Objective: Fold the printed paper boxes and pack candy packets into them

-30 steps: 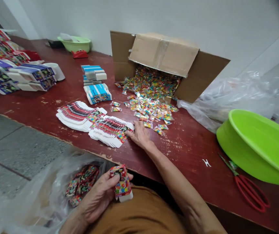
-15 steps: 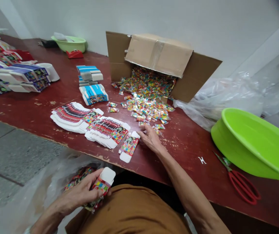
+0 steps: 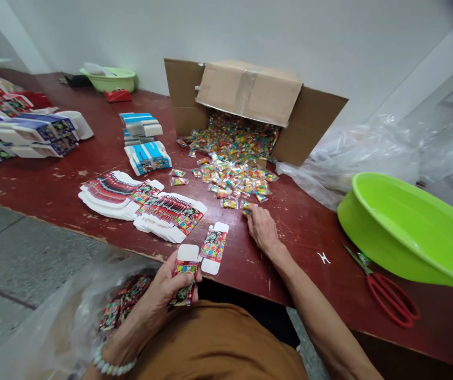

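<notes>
My left hand [image 3: 173,279] is wrapped round a small red printed candy box [image 3: 185,269], its white end flap standing up at the table's front edge. My right hand [image 3: 263,227] reaches to the near side of the candy pile. Its fingertips close on a small clear-wrapped candy packet [image 3: 247,205], partly hidden by the fingers. Between the hands lies one flattened red box [image 3: 214,244] with white flaps at both ends. Left of it, more flattened red boxes [image 3: 171,214] lie fanned in overlapping rows. Loose candy packets [image 3: 230,177] spill out of a tipped cardboard carton [image 3: 248,95].
Blue box bundles [image 3: 147,157] and purple ones [image 3: 40,134] stand on the left. A green basin [image 3: 392,237] and red-handled scissors [image 3: 392,298] are at right. A plastic bag [image 3: 64,316] with red packs hangs below the table edge. A tape dispenser [image 3: 117,95] sits farther back.
My left hand has moved up and right with the box, toward the table edge. My right hand has left the flattened box, which now lies turned slightly, and has moved right to a candy packet.
</notes>
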The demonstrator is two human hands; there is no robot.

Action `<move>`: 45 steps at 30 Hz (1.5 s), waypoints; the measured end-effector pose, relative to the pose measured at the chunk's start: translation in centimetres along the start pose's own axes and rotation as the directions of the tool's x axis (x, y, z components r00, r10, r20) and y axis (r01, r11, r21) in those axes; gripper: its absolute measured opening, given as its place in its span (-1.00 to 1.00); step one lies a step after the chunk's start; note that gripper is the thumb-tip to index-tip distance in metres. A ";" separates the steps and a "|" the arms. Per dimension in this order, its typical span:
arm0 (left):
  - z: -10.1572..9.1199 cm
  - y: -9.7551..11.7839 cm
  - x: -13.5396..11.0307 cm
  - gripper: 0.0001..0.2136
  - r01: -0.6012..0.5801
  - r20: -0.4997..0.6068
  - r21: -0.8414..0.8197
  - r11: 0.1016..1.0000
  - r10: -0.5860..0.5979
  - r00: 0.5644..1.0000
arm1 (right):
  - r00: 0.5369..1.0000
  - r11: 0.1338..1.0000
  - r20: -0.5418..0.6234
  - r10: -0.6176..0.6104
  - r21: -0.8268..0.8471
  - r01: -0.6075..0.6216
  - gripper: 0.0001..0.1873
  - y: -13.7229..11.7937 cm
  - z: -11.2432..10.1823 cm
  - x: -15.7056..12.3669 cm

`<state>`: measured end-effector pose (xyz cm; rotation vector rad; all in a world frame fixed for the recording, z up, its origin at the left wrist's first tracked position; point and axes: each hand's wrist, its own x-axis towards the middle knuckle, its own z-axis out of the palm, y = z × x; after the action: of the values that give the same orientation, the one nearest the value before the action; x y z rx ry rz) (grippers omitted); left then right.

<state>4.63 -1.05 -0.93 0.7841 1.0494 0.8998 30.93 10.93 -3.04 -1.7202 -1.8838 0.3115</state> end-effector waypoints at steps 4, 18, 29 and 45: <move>0.5 0.1 0.4 -0.62 -0.072 0.013 0.105 0.992 0.071 0.997 | 0.999 0.976 0.046 -0.025 0.216 0.015 -0.70 -2.6 -1.7 -1.4; 2.5 0.4 0.1 -0.57 -0.145 0.068 0.155 0.977 0.136 0.988 | 0.944 0.786 0.225 -0.240 0.616 0.053 -0.86 -9.7 -1.6 -4.6; 2.2 0.9 0.0 -0.39 0.002 0.053 -0.240 0.971 0.011 0.999 | 0.903 0.387 0.426 -0.057 0.843 -0.373 -0.63 -9.3 -1.1 -5.4; 2.6 0.6 0.6 -0.48 0.104 0.103 -0.434 0.895 -0.066 0.993 | 0.957 0.658 0.134 -0.256 0.750 0.071 -0.78 -10.1 1.0 -7.2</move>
<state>7.11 -0.59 0.18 0.3894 0.7572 0.9728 22.03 2.66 -0.36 -0.9652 -1.6825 1.0834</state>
